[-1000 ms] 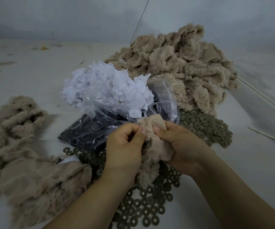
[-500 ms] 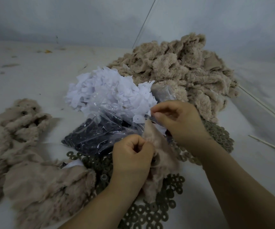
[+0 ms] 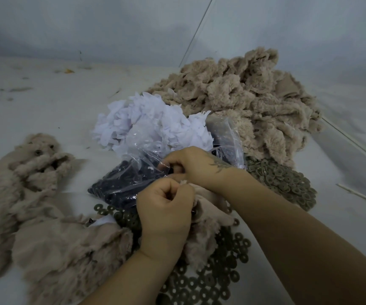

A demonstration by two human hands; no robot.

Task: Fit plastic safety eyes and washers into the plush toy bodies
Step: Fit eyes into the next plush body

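White table (image 3: 45,119) crowded; left hand (image 3: 164,214) grip clamped on plush body (image 3: 208,219), right hand (image 3: 191,164) grip unclear.

We see the left hand (image 3: 165,213) holding a tan plush body (image 3: 208,223), and the right hand (image 3: 194,165) reaching into the clear bag (image 3: 138,172) of black eyes.

No writing can be read anywhere: the clear plastic bag (image 3: 133,164) carries no legible print, and the dark mark on the right hand (image 3: 196,164) (near the wrist) is a pattern, not letters.
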